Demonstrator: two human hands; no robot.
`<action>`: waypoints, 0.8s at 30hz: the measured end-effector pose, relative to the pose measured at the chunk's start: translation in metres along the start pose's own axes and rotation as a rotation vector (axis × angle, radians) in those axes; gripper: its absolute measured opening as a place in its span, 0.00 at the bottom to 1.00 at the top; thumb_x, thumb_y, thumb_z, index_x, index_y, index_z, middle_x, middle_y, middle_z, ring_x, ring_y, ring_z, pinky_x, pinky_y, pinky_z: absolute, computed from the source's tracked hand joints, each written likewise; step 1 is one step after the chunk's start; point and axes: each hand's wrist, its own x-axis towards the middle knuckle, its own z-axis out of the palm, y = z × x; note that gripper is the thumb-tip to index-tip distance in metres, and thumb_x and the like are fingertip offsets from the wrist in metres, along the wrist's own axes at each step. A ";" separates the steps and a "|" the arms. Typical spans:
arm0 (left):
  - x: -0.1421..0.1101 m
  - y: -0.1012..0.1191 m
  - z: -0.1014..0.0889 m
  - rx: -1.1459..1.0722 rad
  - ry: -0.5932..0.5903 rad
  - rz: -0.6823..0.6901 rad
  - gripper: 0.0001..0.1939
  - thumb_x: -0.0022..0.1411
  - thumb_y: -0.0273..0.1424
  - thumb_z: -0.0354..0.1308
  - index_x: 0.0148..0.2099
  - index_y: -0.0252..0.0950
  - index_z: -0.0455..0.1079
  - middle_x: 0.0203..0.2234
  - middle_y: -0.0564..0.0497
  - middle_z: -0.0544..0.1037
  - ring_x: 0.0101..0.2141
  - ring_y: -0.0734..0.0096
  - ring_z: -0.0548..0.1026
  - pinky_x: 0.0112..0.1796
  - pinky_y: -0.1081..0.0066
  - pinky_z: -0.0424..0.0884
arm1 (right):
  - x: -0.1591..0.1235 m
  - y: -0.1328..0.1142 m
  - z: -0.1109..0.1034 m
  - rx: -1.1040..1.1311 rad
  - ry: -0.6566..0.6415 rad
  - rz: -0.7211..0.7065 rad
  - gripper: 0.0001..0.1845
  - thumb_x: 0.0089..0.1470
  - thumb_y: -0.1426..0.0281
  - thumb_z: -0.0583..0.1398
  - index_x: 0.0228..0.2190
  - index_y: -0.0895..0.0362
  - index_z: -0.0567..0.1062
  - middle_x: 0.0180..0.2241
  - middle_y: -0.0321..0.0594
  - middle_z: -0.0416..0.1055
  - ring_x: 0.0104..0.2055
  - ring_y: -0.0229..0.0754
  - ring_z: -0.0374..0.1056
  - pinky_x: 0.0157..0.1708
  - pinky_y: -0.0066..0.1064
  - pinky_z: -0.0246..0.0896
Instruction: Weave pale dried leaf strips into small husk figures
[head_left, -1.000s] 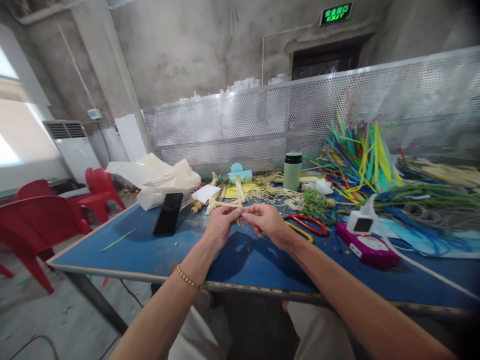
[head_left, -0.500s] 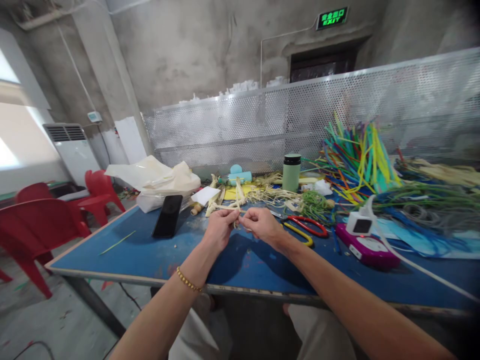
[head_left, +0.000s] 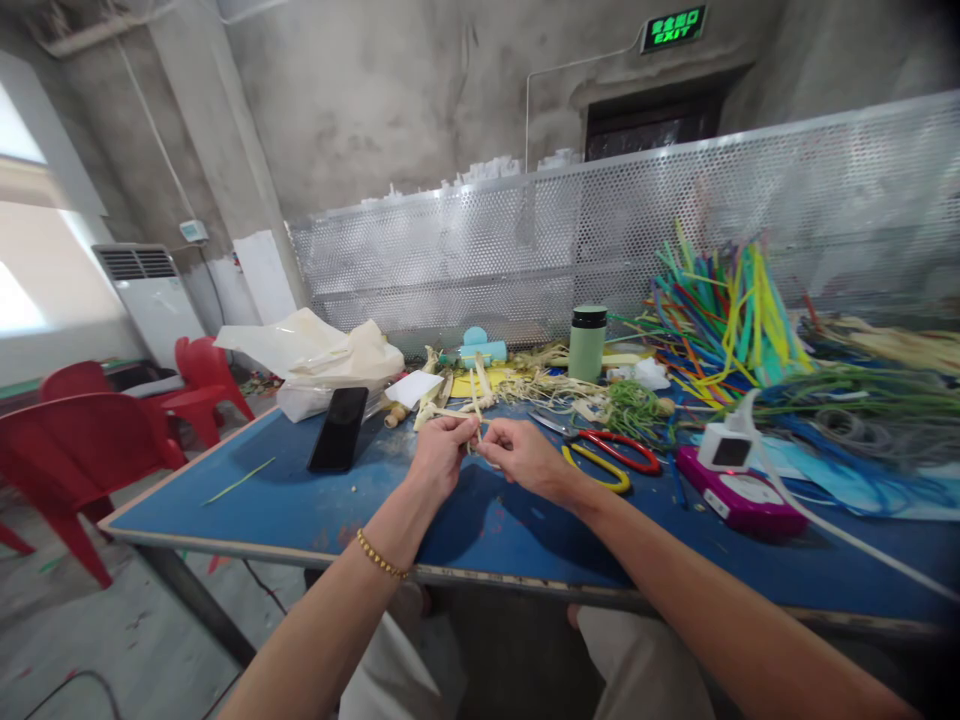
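Note:
Above the blue table, my left hand and my right hand meet fingertip to fingertip. Both are closed in a pinch on pale, straw-like strips. One thin end sticks up above the fingers, and another runs off to the left over my left thumb; how they cross is hidden by the fingertips. Just right of my right hand lie scissors with one red and one yellow handle. Behind my hands are a pale fibre bundle and a heap of tangled, dry strands.
A black phone and a crumpled plastic bag lie on the left. Farther right stand a green bottle, a magenta box with a white charger, and colourful strips. A perforated metal panel borders the back.
A thin strip end now points upward above my fingers. My right hand has shifted slightly, its fingers still pinched near my left. The view has moved a little.

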 end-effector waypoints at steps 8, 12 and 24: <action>-0.001 0.002 0.002 -0.030 0.003 -0.014 0.16 0.38 0.34 0.74 0.21 0.30 0.70 0.14 0.54 0.68 0.18 0.80 0.63 0.23 0.74 0.59 | -0.003 -0.004 0.003 -0.001 0.016 -0.021 0.11 0.51 0.70 0.58 0.19 0.55 0.66 0.14 0.30 0.63 0.18 0.34 0.59 0.21 0.26 0.51; 0.000 0.002 0.003 -0.039 -0.054 -0.076 0.15 0.37 0.32 0.73 0.23 0.30 0.72 0.17 0.52 0.71 0.19 0.78 0.66 0.23 0.74 0.61 | -0.003 -0.004 0.003 -0.043 -0.004 -0.030 0.13 0.53 0.68 0.58 0.19 0.56 0.66 0.14 0.31 0.63 0.18 0.34 0.59 0.22 0.26 0.52; 0.009 0.011 0.022 0.145 -0.207 -0.150 0.08 0.41 0.23 0.59 0.16 0.34 0.64 0.10 0.54 0.64 0.14 0.76 0.64 0.19 0.73 0.54 | 0.001 -0.001 -0.006 0.095 0.102 0.003 0.23 0.61 0.54 0.51 0.24 0.57 0.70 0.18 0.34 0.67 0.15 0.33 0.61 0.17 0.25 0.54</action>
